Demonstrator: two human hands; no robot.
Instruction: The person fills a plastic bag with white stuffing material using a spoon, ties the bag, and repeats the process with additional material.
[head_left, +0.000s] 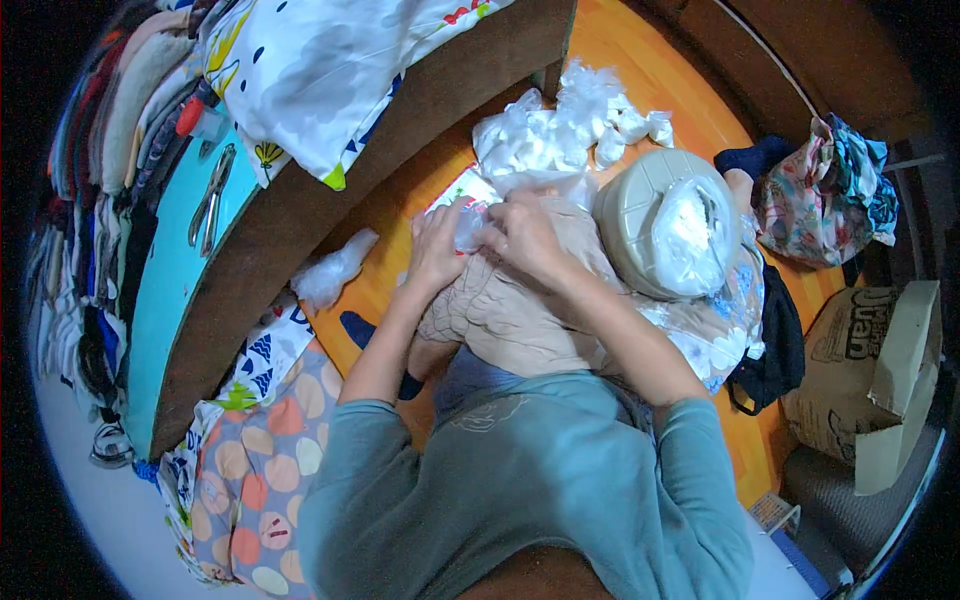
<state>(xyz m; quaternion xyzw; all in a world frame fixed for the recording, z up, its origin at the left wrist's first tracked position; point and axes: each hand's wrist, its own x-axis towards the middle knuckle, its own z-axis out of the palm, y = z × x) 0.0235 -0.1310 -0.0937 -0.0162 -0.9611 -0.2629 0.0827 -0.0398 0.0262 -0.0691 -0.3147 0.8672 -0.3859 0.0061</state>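
My left hand (435, 247) holds the left side of a small clear plastic bag (470, 225) above my lap. Fingers of my right hand (521, 232) pinch the same bag from the other side; what it contains is hard to make out. Beneath both hands a wrinkled beige cloth (502, 322) covers my lap. Just beyond them lies a white sheet with red print (461, 189), partly hidden. To the right stands a grey plastic tub (626, 210), with an open clear bag of white material (694, 236) on its top.
Small filled plastic bags (525, 142) are heaped on the wooden floor (667, 60) ahead. Left are a crumpled plastic bag (334, 270) and a turquoise-topped bed board (169, 277) bearing metal tongs or scissors (212, 199). Right are a floral cloth bag (806, 202) and a cardboard box (840, 375).
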